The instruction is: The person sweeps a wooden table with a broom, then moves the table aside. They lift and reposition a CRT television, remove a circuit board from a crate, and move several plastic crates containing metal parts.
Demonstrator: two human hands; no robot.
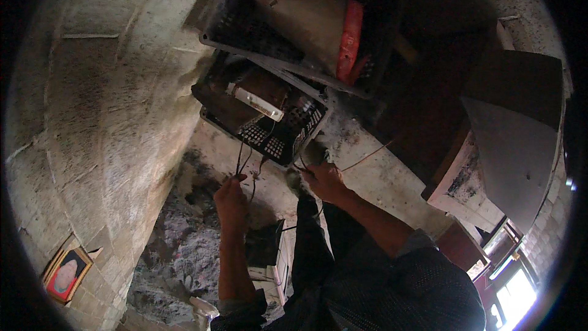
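Note:
Thin dark cables (240,158) run up from my left hand (231,203), whose fingers are closed on them. They lead to a box-shaped device (259,102) with a pale front edge and a row of small terminals or slots. That device sits tilted in a black perforated plastic crate (274,147). My right hand (326,182), just below the crate's near corner, grips a dark cord (301,165). Another stretch of cord hangs below this hand. What its fingertips touch is too dark to make out.
A larger black crate (285,66) behind holds a brown panel (301,18) and a red strip (350,41). A rough block wall (105,101) with a framed picture (68,276) rises on the left. Dark rubble or ash (183,248) covers the floor, and a grey panel (510,156) stands right.

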